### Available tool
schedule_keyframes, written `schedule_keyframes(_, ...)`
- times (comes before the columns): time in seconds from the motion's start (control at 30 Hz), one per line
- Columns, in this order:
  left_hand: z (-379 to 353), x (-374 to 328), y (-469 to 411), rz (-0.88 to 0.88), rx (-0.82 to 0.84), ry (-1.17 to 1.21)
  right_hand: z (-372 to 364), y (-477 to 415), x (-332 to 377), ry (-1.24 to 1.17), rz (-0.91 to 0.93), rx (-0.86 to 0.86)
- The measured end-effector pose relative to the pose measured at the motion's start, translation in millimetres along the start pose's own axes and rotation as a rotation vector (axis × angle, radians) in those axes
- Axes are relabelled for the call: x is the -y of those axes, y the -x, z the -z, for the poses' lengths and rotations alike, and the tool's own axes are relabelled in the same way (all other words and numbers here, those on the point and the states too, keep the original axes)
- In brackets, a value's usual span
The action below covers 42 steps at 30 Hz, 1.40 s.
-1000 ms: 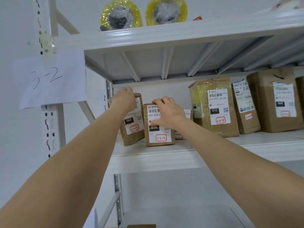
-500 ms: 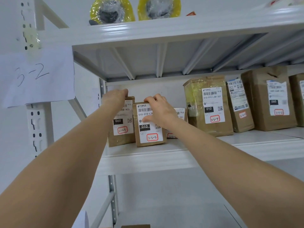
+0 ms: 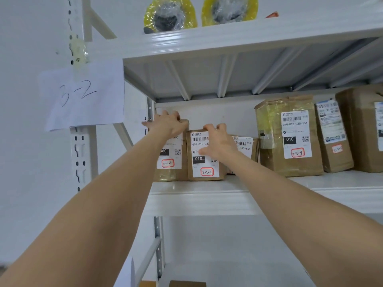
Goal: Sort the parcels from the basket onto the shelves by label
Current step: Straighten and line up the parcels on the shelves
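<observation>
Straighter than a second ago, the two parcels under my hands now stand upright and touch side by side; the left one was leaning before.

My right hand [image 3: 217,141] holds the small brown cardboard parcel with a white label marked 3-2-2 in a red box [image 3: 204,162]. It stands near the left end of the white metal shelf [image 3: 207,195]. That grip is a pinch, with fingers hooked over the top edge and the thumb pressed on the label. My left hand [image 3: 167,125] curls its grip over the top of the brown parcel marked 3-2-1 [image 3: 170,162], just to the left. Both arms reach up and forward, nearly straight.

A handwritten white paper sign reading 3-2 [image 3: 83,96] hangs on the upright to the left, so the labels appear to match this shelf. To the right sit a low brown parcel [image 3: 246,148], partly hidden behind my right wrist, then a taller tape-wrapped parcel marked 3-2-4 [image 3: 290,139], then more boxes.

I judge this parcel all but placed, needing only release. The basket is out of view, so I cannot tell how many remain.
</observation>
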State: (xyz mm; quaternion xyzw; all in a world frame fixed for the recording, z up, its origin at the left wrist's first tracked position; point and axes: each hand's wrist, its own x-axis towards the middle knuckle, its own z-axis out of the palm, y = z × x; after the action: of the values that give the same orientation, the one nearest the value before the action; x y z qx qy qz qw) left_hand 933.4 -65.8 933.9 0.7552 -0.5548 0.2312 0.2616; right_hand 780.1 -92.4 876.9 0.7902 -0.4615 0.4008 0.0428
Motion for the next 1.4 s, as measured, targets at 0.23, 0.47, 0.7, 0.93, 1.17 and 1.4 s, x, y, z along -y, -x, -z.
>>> schedule_keyframes(0.23, 7, 9, 3, 0.053, -0.072, 0.016, -3, 2, -7, -0.130, 0.050, -0.026)
schedule_keyframes(0.47, 6, 11, 10, 0.063, -0.064, -0.091, -5, 1, -5, -0.091, 0.068, 0.024)
schedule_keyframes(0.7, 3, 0, 18, -0.094, -0.179, -0.138, 2, 9, -11, 0.065, 0.042, -0.209)
schedule_keyframes(0.93, 3, -18, 24, -0.090, -0.164, -0.217, -2, 12, -12, -0.104, 0.050, -0.070)
schedule_keyframes(1.17, -5, -67, 36, -0.339, -0.213, -0.152, 17, -8, -58, 0.314, -0.052, -0.103)
schedule_keyframes(1.4, -31, -77, 37, -0.288, -0.091, -0.199, 6, -20, -65, 0.432, -0.007, 0.116)
